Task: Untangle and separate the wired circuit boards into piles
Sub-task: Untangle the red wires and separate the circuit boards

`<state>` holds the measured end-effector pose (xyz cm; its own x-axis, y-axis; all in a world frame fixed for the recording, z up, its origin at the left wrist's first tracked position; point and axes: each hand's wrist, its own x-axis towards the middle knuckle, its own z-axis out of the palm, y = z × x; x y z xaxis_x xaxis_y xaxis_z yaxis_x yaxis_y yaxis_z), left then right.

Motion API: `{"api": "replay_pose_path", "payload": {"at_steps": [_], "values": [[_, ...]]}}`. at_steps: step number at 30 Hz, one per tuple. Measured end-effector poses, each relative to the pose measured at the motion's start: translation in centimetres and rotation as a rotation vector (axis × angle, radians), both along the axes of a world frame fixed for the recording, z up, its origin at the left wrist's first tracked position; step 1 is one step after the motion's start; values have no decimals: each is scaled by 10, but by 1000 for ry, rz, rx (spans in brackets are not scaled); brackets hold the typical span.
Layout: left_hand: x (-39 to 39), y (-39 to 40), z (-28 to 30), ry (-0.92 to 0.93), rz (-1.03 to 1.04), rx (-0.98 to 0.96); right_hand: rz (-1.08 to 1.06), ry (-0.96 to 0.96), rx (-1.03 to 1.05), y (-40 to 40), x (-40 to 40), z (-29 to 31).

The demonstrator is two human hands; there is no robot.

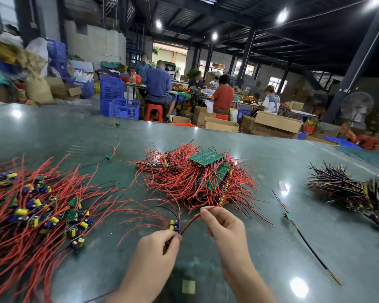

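A tangled heap of green circuit boards with red wires lies at the table's middle. To the left spreads a pile of separated boards with yellow and blue capacitors and long red wires. My left hand pinches a small wired board by its lower end. My right hand pinches that board's red wire just in front of the heap. Black and red leads fan out from the held board.
A dark bundle of wired parts lies at the right. Single wired boards lie loose on the green table: one board with a black cable near right, another board behind the left pile. People work at tables beyond the far edge.
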<state>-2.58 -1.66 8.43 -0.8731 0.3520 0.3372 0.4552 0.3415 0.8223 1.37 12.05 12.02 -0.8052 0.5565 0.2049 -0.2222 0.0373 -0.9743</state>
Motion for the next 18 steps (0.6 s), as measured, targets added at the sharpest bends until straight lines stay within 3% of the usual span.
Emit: {"api": "replay_pose_path", "payload": {"at_steps": [3,5,7,12,18], "values": [[0,0,4,-65,-17,10,84,-20,-232,1,-1,0],[1,0,12,-190,-69,179,197,-14,-564,-1,-4,-2],[-1,0,17,-274,-90,297,254,3,-728,-4,-7,-3],[-8,-11,16,-171,-5,219,85,-72,-418,5,-4,-2],[-10,-23,13,215,175,-213,169,-5,-699,14,-7,3]]}}
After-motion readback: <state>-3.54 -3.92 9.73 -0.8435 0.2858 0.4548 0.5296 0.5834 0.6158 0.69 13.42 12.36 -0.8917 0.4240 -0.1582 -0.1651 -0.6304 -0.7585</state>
